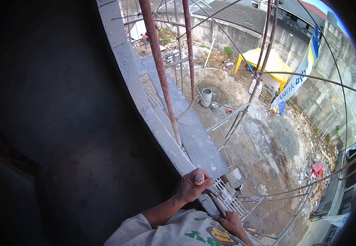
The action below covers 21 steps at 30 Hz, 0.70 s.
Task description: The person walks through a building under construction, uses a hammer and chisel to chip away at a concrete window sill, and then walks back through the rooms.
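Note:
My left hand [191, 187] is closed around an upright tool with an orange handle [198, 178]; its grey butt end faces me, and its lower part is hidden by the fist. My right hand [230, 223], lower and farther right, grips the near end of a dark, slightly curved bar [218, 205]. I cannot tell whether this bar belongs to the orange-handled tool. Both hands are at the narrow grey wall top [147, 112], which runs from the upper left down to my chest. The bar slants across its outer side.
Beyond the wall stand rusty scaffold pipes [157, 61] and a long grey plank [190, 123]. A white grating [225, 194] lies below my hands. Far down are a drum [206, 97], a yellow canopy [264, 59], gravel [285, 137] and a banner [297, 80]. Left of the wall is dark.

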Each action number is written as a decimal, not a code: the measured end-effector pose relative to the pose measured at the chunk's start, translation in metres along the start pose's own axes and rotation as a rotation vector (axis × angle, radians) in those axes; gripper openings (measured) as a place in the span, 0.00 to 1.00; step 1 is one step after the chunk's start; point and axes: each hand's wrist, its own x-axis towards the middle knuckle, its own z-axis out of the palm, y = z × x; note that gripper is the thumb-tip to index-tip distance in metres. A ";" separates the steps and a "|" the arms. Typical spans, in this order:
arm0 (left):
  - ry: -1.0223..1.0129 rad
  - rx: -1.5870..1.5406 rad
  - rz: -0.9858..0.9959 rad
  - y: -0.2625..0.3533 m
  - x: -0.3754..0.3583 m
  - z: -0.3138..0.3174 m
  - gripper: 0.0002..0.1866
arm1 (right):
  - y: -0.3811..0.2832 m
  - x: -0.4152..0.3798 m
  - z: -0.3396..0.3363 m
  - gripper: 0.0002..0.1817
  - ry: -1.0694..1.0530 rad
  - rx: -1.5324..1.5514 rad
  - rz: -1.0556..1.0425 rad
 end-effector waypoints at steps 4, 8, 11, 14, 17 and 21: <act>0.038 0.007 0.047 -0.010 0.001 -0.003 0.06 | -0.002 0.000 0.000 0.24 -0.010 -0.033 0.029; 0.093 -0.052 0.076 -0.015 0.003 -0.007 0.06 | 0.001 0.000 0.000 0.24 -0.019 -0.017 0.033; 0.085 0.033 0.074 -0.017 0.006 -0.007 0.06 | 0.001 0.000 0.000 0.23 -0.040 -0.009 0.047; 0.072 0.002 0.096 -0.023 0.011 -0.004 0.07 | 0.003 0.000 0.001 0.23 -0.037 0.000 0.047; 0.055 0.065 0.113 -0.025 0.016 -0.004 0.07 | -0.001 -0.002 0.000 0.24 -0.027 -0.025 0.035; 0.036 0.074 0.080 -0.027 0.017 -0.001 0.09 | 0.002 -0.002 0.003 0.24 -0.016 -0.003 0.044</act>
